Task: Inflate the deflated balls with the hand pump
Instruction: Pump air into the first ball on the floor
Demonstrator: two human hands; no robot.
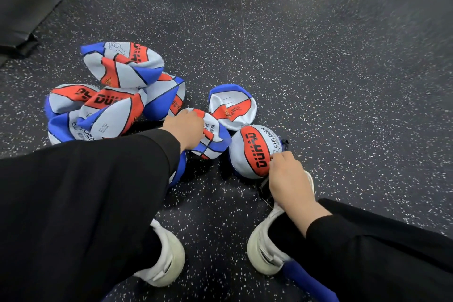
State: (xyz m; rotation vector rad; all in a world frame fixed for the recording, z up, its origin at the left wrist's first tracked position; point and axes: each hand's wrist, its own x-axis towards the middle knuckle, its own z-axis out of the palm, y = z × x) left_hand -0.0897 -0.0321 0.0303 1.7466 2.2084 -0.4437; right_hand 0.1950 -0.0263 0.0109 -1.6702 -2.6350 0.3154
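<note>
Black-sleeved left arm reaching from 8 o'clock toward centre, left hand [185, 130] palm down with fingers curled onto a crumpled red, white and blue deflated rubber ball [211, 138], gripping its folded skin. Right hand [289, 176] coming in from 4 o'clock, back of the hand up, fingertips bent and pinching at the lower right edge of a rounder, partly inflated red, white and blue ball [252, 151]; cannot tell exactly what is pinched there. Red lettered panel of that ball running from 12 to 6 o'clock. Another flattened ball [231, 106] just beyond, at 12 o'clock from the rounder one. Heap of collapsed balls [107, 100] at 10 o'clock, touching one another. All lying on black speckled rubber floor [318, 68]. White shoes [166, 260] at 6 o'clock, blue cylinder [308, 279] beside the right shoe, long axis toward 4 o'clock.
</note>
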